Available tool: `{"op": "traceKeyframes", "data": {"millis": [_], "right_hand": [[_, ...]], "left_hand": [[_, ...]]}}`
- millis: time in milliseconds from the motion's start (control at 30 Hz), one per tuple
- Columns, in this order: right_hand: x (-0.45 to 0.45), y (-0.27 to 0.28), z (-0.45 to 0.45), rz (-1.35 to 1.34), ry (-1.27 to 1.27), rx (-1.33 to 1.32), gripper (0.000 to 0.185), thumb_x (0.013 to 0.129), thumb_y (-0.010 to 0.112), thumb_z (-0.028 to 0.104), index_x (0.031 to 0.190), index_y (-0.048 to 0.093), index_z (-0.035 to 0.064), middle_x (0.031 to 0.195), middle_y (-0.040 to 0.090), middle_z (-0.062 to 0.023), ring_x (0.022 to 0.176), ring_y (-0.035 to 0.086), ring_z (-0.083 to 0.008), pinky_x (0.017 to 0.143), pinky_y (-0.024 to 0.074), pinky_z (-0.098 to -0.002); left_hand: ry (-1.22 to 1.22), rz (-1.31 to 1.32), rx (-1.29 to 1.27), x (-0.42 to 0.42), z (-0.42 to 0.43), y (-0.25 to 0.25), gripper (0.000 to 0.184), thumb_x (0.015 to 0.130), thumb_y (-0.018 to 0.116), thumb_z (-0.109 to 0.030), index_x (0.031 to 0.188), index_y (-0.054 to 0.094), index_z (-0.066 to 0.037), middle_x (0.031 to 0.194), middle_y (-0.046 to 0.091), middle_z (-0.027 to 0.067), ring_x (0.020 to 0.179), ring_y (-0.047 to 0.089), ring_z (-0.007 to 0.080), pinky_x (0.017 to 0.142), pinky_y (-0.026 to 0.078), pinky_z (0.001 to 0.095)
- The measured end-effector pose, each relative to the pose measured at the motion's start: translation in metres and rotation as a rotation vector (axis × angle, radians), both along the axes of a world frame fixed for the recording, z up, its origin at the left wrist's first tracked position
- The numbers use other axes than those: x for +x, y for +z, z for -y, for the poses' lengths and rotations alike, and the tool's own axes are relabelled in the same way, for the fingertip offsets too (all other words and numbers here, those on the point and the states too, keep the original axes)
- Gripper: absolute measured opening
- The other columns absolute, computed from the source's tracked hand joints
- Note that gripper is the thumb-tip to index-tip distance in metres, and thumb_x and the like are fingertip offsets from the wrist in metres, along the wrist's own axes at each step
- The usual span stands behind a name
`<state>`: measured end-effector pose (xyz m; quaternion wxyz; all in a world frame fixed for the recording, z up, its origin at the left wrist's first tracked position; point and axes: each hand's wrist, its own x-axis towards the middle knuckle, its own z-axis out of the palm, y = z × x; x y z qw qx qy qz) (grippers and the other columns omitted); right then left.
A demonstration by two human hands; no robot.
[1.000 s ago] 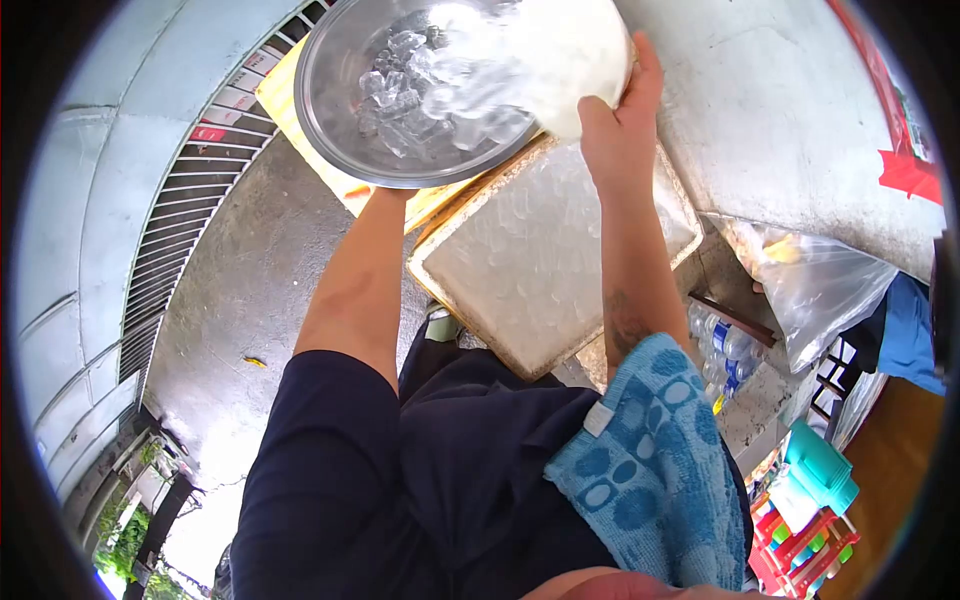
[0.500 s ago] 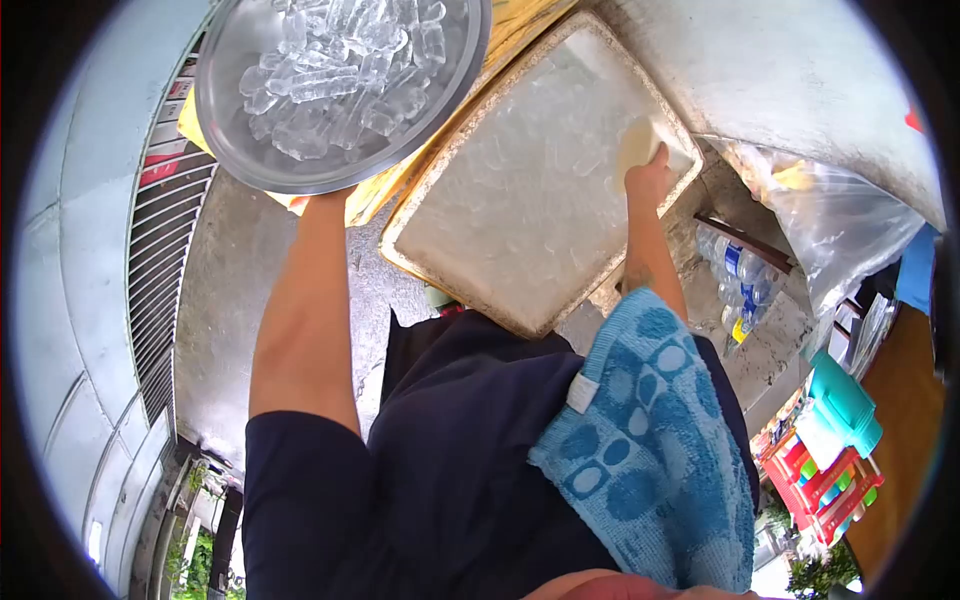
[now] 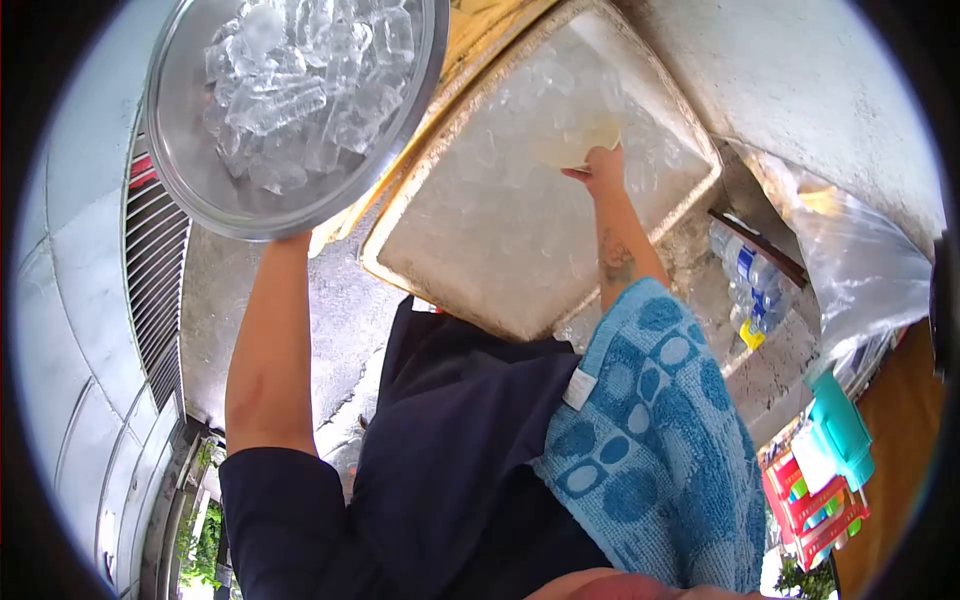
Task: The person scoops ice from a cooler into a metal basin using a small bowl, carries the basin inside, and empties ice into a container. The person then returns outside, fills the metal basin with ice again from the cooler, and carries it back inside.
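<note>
A round metal bowl [image 3: 180, 150] with clear ice pieces [image 3: 300, 90] is at the upper left. My left hand [image 3: 290, 242] is at its lower rim and holds it from below; the fingers are hidden behind the bowl. Inside a large white-lined ice box [image 3: 480, 310], my right hand [image 3: 604, 172] grips a pale, translucent scoop-like container [image 3: 568, 145], dipped among the ice. The container's far part blends with the ice and is hard to make out. A blue patterned towel [image 3: 650, 410] hangs by my right arm.
Yellow material [image 3: 480, 45] lies between bowl and box. A pale wall [image 3: 800, 80] stands at the right, with a clear plastic bag [image 3: 860, 260], plastic bottles [image 3: 755, 285], a teal container [image 3: 840, 430] and a red rack [image 3: 810, 505] below. A barred grille [image 3: 155, 290] is at the left.
The bowl has shifted left and holds visible ice no longer covered by the pale container. My right hand has moved with that container from the bowl into the box, then leftward through the ice.
</note>
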<state>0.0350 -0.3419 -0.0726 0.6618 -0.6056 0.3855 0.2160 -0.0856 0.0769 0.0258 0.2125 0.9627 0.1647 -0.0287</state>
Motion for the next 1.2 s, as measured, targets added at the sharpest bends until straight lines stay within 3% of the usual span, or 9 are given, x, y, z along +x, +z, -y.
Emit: {"op": "traceKeyframes", "data": {"millis": [167, 233, 367, 567, 733, 767, 833, 1033, 1200], "right_hand": [[0.027, -0.025, -0.024, 0.043, -0.164, -0.012, 0.068, 0.059, 0.032, -0.009, 0.123, 0.028, 0.0144, 0.114, 0.041, -0.0159, 0.092, 0.052, -0.0418, 0.058, 0.0514, -0.0572], [0.014, -0.021, -0.007, 0.157, -0.074, 0.206, 0.071, 0.055, 0.032, -0.008, 0.123, 0.027, 0.0125, 0.116, 0.04, -0.0174, 0.096, 0.05, -0.0434, 0.059, 0.0504, -0.0595], [-0.001, -0.032, -0.019, 0.233, -0.114, 0.347, 0.073, 0.054, 0.033, -0.007, 0.124, 0.025, 0.0112, 0.117, 0.038, -0.0193, 0.101, 0.046, -0.0454, 0.064, 0.0483, -0.0621], [0.014, -0.071, -0.037, 0.236, -0.311, 0.525, 0.079, 0.053, 0.033, -0.008, 0.128, 0.021, 0.0109, 0.122, 0.035, -0.0197, 0.108, 0.04, -0.0466, 0.075, 0.0407, -0.067], [0.014, -0.086, -0.027, 0.561, -0.276, 0.553, 0.077, 0.053, 0.034, -0.009, 0.127, 0.023, 0.0109, 0.12, 0.037, -0.0158, 0.111, 0.039, -0.04, 0.08, 0.0412, -0.0618], [0.022, -0.095, -0.027, 0.555, -0.274, 0.557, 0.077, 0.053, 0.034, -0.009, 0.127, 0.023, 0.0109, 0.12, 0.037, -0.0158, 0.111, 0.039, -0.04, 0.08, 0.0412, -0.0618], [0.029, -0.111, -0.024, 0.224, -0.375, 0.676, 0.075, 0.054, 0.035, -0.009, 0.126, 0.027, 0.0102, 0.12, 0.037, -0.0144, 0.112, 0.039, -0.0378, 0.084, 0.0411, -0.0578], [0.023, -0.091, -0.024, 0.373, -0.313, 0.717, 0.07, 0.056, 0.037, -0.01, 0.124, 0.031, 0.0082, 0.116, 0.042, -0.013, 0.11, 0.042, -0.0342, 0.083, 0.0439, -0.0521], [0.024, -0.067, -0.004, 0.34, -0.255, 0.687, 0.066, 0.057, 0.038, -0.009, 0.121, 0.034, 0.0054, 0.111, 0.047, -0.0124, 0.103, 0.048, -0.0308, 0.081, 0.0468, -0.0464]], "left_hand": [[0.021, -0.011, -0.015, -0.003, 0.003, 0.004, 0.053, 0.081, 0.041, -0.04, 0.128, 0.034, -0.015, 0.13, 0.034, 0.0112, 0.119, 0.03, 0.0269, 0.099, 0.025, 0.0392], [0.024, -0.019, -0.016, -0.006, -0.001, 0.005, 0.053, 0.081, 0.041, -0.04, 0.128, 0.035, -0.015, 0.129, 0.034, 0.0113, 0.119, 0.03, 0.027, 0.099, 0.025, 0.0394], [0.042, -0.015, -0.022, -0.007, -0.004, 0.006, 0.053, 0.081, 0.042, -0.04, 0.127, 0.035, -0.015, 0.129, 0.034, 0.0114, 0.119, 0.03, 0.0272, 0.099, 0.025, 0.0396], [0.056, -0.022, -0.047, -0.01, -0.005, 0.012, 0.053, 0.081, 0.043, -0.039, 0.127, 0.035, -0.015, 0.129, 0.035, 0.0115, 0.119, 0.03, 0.0275, 0.099, 0.025, 0.0399], [0.068, -0.014, -0.056, -0.011, -0.006, 0.013, 0.053, 0.08, 0.044, -0.039, 0.127, 0.036, -0.015, 0.129, 0.035, 0.0117, 0.119, 0.031, 0.0277, 0.099, 0.025, 0.0402], [0.072, -0.013, -0.06, -0.01, -0.006, 0.014, 0.053, 0.08, 0.044, -0.039, 0.127, 0.036, -0.015, 0.129, 0.035, 0.0117, 0.119, 0.031, 0.0278, 0.099, 0.025, 0.0402], [0.072, -0.02, -0.071, -0.013, -0.008, 0.014, 0.053, 0.08, 0.044, -0.038, 0.127, 0.036, -0.015, 0.129, 0.035, 0.0118, 0.119, 0.031, 0.0279, 0.099, 0.025, 0.0403], [0.072, -0.015, -0.052, -0.007, -0.011, 0.005, 0.053, 0.08, 0.046, -0.038, 0.127, 0.036, -0.015, 0.128, 0.035, 0.0119, 0.119, 0.031, 0.0282, 0.099, 0.026, 0.0406], [0.051, -0.008, -0.026, -0.001, -0.01, -0.003, 0.053, 0.08, 0.046, -0.037, 0.127, 0.036, -0.015, 0.128, 0.036, 0.012, 0.118, 0.031, 0.0284, 0.098, 0.026, 0.0409]]}}
